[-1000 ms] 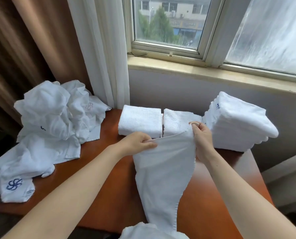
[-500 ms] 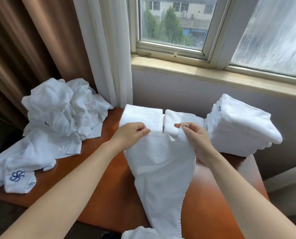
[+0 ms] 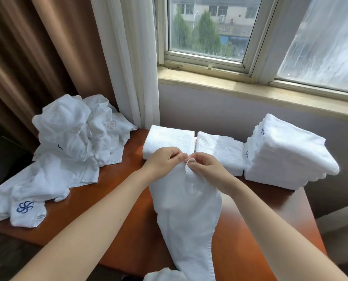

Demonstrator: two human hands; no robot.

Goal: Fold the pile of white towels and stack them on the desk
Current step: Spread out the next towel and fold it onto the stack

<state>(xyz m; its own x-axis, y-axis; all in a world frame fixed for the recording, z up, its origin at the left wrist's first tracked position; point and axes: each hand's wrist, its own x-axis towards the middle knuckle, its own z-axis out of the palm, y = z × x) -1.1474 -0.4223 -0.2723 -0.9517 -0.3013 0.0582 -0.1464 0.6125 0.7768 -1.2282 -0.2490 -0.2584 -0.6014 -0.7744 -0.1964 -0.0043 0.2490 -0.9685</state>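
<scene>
Brown curtain (image 3: 27, 57): fills the far left; its lower part is lost behind the heap of cloth.
Unfolded pile (image 3: 67, 138): crumpled white towels on the left end of the desk, running out past the left edge of the view. How many there are cannot be told. One flap (image 3: 25, 207) at the near left shows a blue swirl emblem; other marks are too faint to read.
White curtain (image 3: 132, 57): hangs just right of the pile, and its hem is hidden behind the desk.
Desk (image 3: 108, 189): reddish-brown top, with its near edge partly covered by the forearms.
Left hand (image 3: 163, 161): fingers curled, pinching the top edge of the held towel; it covers the near corner of a folded towel behind it.
Held towel (image 3: 187, 209): lies lengthwise on the desk's middle, bunched at the top between both hands, its lower end trailing off the near edge and cut off by the frame.
Right hand (image 3: 207, 169): pinches a small fold of the same top edge, almost touching the left hand; its fingertips are partly buried in the cloth.
Folded towels: one (image 3: 167, 138) and another (image 3: 219, 149) sit side by side at the back of the desk, touching.
Stack (image 3: 286, 157): a tall stack of folded towels at the right end, against the second folded towel; the layers blur together.
Window (image 3: 209, 27): trees and buildings show through the left pane; the right pane is streaked and unreadable.
</scene>
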